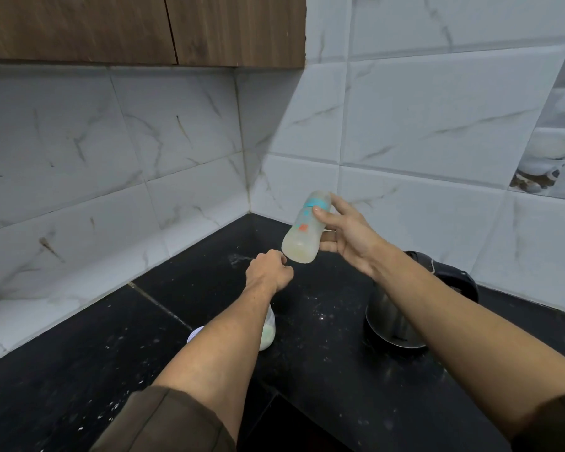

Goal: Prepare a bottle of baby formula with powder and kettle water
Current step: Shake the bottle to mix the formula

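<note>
A translucent baby bottle [304,226] with teal and orange print hangs tilted above the black counter [310,370]. Milky liquid has pooled in its lower left end. My right hand [343,236] grips the bottle's upper half from the right, thumb across the print. My left hand [268,270] is a closed fist touching the bottle's lower end, and whatever may be inside its fingers is hidden. A steel kettle [393,321] with a black lid [450,275] stands on the counter, partly behind my right forearm.
A small clear container of pale powder [268,334] stands under my left forearm, with a white lid [194,334] beside it. Powder specks dot the counter. Tiled walls meet in a corner behind, and wooden cabinets [144,27] hang overhead.
</note>
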